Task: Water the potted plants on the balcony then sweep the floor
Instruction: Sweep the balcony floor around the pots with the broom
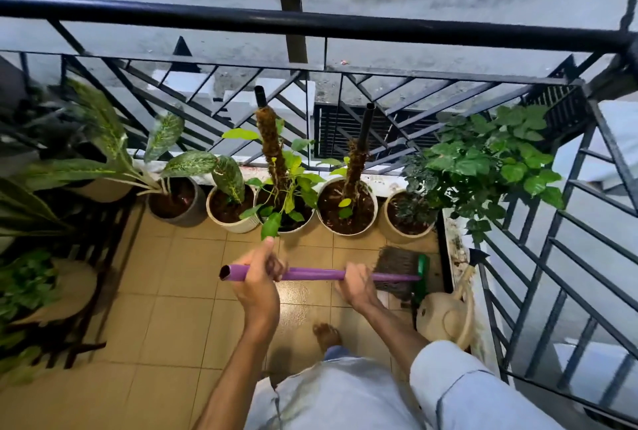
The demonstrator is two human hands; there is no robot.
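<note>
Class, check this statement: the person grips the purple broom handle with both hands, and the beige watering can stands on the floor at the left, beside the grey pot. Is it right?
One detail is wrong. The head view shows the watering can at the right, beside the broom head, not beside the grey pot. The rest stands: the left hand and right hand both grip the purple broom handle.

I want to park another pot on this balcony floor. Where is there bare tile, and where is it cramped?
Bare tan floor tile lies open between the row of pots by the railing, the dark slatted plant stand on the left, and the person's foot. The right corner is crowded: green-headed broom and beige watering can.
</note>
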